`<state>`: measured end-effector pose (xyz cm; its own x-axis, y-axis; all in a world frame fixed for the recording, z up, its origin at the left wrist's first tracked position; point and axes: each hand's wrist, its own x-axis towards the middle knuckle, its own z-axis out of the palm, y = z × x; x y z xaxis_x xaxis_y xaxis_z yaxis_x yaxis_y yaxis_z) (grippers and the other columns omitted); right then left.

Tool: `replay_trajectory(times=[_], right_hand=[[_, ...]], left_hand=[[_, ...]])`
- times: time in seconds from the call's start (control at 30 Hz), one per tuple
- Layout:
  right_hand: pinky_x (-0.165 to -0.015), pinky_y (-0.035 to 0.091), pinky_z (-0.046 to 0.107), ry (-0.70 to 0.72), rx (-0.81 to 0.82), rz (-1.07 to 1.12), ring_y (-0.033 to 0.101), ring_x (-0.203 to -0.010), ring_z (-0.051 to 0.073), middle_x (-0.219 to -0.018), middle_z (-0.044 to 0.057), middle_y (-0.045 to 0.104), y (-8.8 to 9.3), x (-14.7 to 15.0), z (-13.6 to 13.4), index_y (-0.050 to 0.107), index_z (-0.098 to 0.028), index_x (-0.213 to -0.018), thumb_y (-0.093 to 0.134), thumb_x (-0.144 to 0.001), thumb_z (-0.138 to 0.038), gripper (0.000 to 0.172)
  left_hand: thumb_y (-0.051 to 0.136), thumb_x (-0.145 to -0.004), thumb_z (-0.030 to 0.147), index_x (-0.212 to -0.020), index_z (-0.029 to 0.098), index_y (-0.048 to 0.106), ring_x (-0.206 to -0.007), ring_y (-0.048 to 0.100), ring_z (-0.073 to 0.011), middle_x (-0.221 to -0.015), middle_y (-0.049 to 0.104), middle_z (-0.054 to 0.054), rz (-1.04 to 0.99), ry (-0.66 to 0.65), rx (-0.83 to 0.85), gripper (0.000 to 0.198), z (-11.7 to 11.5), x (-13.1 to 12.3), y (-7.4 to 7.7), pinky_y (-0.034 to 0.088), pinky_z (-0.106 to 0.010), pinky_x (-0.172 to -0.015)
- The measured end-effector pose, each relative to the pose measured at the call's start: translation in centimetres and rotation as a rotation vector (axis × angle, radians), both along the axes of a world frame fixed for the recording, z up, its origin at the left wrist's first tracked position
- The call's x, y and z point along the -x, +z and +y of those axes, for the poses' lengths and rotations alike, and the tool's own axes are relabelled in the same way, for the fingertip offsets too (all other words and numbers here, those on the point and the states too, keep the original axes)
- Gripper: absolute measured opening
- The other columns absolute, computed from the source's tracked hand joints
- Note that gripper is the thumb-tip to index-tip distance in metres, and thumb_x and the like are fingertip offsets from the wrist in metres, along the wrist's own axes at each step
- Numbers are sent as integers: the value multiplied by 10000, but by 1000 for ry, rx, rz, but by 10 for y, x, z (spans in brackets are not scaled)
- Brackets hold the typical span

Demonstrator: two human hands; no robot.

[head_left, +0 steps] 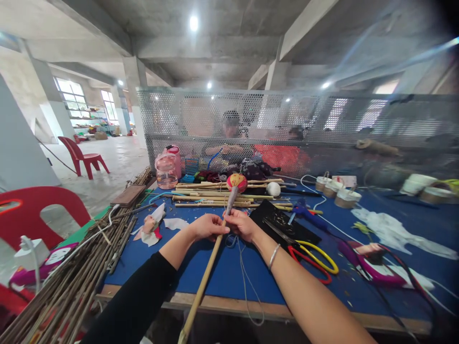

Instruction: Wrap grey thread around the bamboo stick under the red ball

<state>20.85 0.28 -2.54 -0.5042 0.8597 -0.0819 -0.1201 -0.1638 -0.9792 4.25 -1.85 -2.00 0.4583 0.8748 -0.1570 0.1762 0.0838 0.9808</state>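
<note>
A bamboo stick point(205, 277) slants from the table's front edge up to a red-and-yellow ball-shaped head point(237, 182). Grey wrapping point(232, 200) covers the stick just below that head. My left hand point(208, 226) is closed, with its thumb and fingers pinched at the stick below the wrapping. Just above it, my right hand point(242, 225) is closed around the stick with thumb and fingers. A thin grey thread point(244, 272) hangs in loops below my right hand and over the table edge. Whether a finger also pinches the thread is hidden.
Scissors with red and yellow handles point(317, 258) lie right of my right forearm on black cloth point(265, 215). Bamboo sticks point(197, 197) and a white ball point(273, 189) lie beyond. Thin brown sticks point(86, 267) line the left. A perforated metal screen point(201, 114) separates people opposite.
</note>
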Motion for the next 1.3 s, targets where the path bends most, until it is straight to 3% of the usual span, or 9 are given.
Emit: replay_trajectory(times=[0.1,0.23,0.33,0.47,0.63,0.77,1.0,1.17,1.3], right_hand=[[-356,47,187,-1,14,50,163,-352,16,-455,-107,351,0,-2,1,480,-175,-789,744,-610,-378,378],[-366,59,176,29,21,106,234,-361,16,-517,-68,476,4,-6,1,501,-170,-846,746,-598,-349,392],[-355,61,187,6,-11,30,245,-348,17,-520,-54,502,5,-4,0,485,-168,-788,736,-611,-382,374],[-348,41,196,-17,-24,-20,175,-336,12,-457,-92,399,3,0,-1,459,-172,-739,734,-619,-408,381],[-363,50,180,16,38,120,151,-365,17,-442,-115,307,5,-6,0,499,-169,-819,746,-615,-367,377],[-367,55,177,53,34,101,180,-365,15,-462,-88,410,6,-9,0,506,-163,-845,743,-613,-366,389],[-347,39,187,2,3,13,155,-336,15,-428,-117,322,1,-3,1,452,-179,-757,736,-628,-394,378],[-361,63,172,63,46,127,223,-361,14,-523,-71,478,4,-6,-1,499,-169,-868,743,-619,-352,393],[-351,62,187,26,-4,56,232,-348,19,-515,-58,496,4,-3,-2,488,-168,-791,731,-625,-388,367]], left_hand=[[786,-524,449,-673,130,526,-498,507,-73,-560,526,35,-73,-7,14,438,0,-1,2,405,-216,-513],[790,-535,441,-810,117,582,-659,620,-138,-738,612,-43,-235,-110,164,473,-6,-3,9,434,-230,-571],[770,-545,473,-779,126,565,-609,604,-128,-695,594,-27,-181,-83,172,466,-7,-4,9,436,-236,-546],[763,-531,497,-683,132,526,-472,498,-79,-545,519,34,-42,14,46,461,-2,-2,2,405,-229,-491],[805,-497,444,-698,112,547,-516,543,-89,-591,565,5,-174,-20,83,466,-3,-2,7,394,-210,-505],[782,-555,428,-799,112,588,-668,618,-136,-732,608,-44,-223,-147,193,444,-8,-1,12,424,-213,-552],[793,-507,447,-657,128,512,-458,464,-57,-540,506,41,-47,17,51,451,-2,-2,1,391,-212,-486],[796,-529,429,-748,116,556,-626,596,-113,-697,595,-32,-225,-100,150,451,-7,-4,8,420,-208,-550],[763,-566,465,-746,133,543,-590,578,-115,-671,572,-15,-142,-97,143,437,-7,-3,8,408,-213,-503]])
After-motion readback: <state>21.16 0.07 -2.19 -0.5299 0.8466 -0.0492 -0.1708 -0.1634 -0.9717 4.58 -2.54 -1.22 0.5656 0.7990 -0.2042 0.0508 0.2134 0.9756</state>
